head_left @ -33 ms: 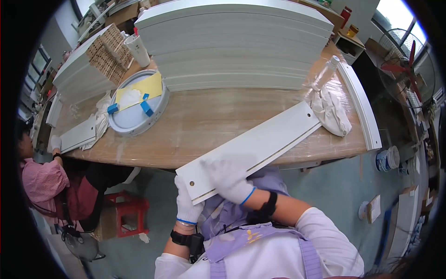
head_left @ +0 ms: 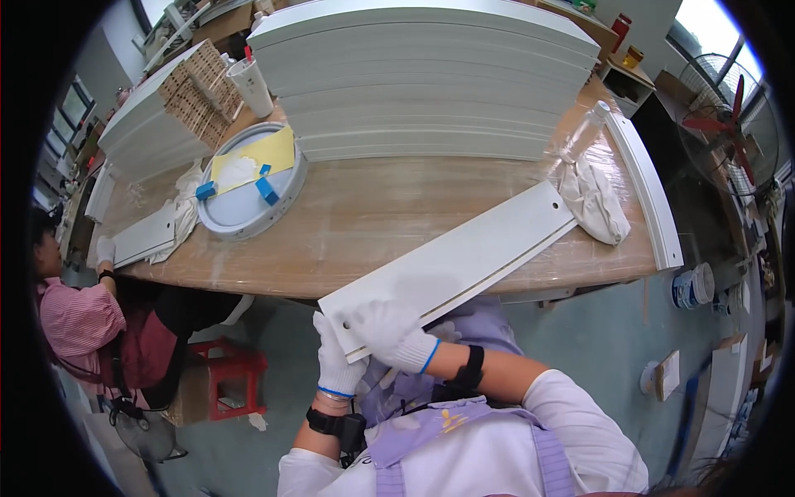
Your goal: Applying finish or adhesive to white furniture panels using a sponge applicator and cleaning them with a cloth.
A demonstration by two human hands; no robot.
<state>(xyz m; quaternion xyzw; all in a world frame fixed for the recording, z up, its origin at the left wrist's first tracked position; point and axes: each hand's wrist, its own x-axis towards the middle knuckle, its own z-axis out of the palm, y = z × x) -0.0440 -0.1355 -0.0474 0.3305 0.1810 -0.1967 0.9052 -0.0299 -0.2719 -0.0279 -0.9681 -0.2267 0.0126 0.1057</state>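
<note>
A long white board [head_left: 464, 248], with a round hole near each end and a narrow groove along its near edge, slants from my lap up onto the table. My left hand [head_left: 337, 363], in a white knit glove with a blue cuff, is closed around the board's near left end. Gloved the same way, my right hand [head_left: 391, 333] lies flat on the upper face beside the near hole, fingers stretched out. Anything under its palm is hidden. A white cloth bundle [head_left: 598, 207] touches the board's far end.
Tall stacks of white boards [head_left: 422, 91] stand behind. On the film-covered table [head_left: 331, 257] sits a round grey lid [head_left: 236, 219] bearing a yellow sheet [head_left: 277, 149] and blue blocks [head_left: 267, 191]. A clear bottle [head_left: 586, 128] is at right. A co-worker [head_left: 79, 306] sits left by a red stool [head_left: 232, 377].
My right hand has slid a little left and nearer along the board, toward its near end. My left hand keeps its hold.
</note>
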